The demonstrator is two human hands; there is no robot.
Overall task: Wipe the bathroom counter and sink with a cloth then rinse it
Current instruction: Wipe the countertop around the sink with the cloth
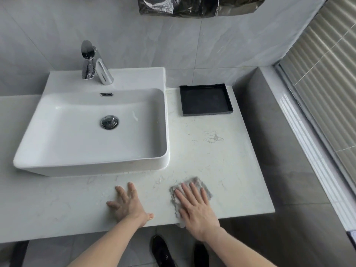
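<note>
The crumpled grey cloth point(189, 197) lies at the pale marbled counter's point(221, 160) front edge under the flat, spread right hand point(194, 207); the left hand point(128, 205) rests splayed, empty. Overhanging, the cloth could slip off.

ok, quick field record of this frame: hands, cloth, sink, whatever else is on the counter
left hand: flat on the counter, fingers spread, holds nothing
right hand: flat on the cloth, pressing it down
cloth: grey, near the counter's front edge
sink: white basin, no water running
faucet: chrome, behind the basin
tray: black, near the back wall
</note>
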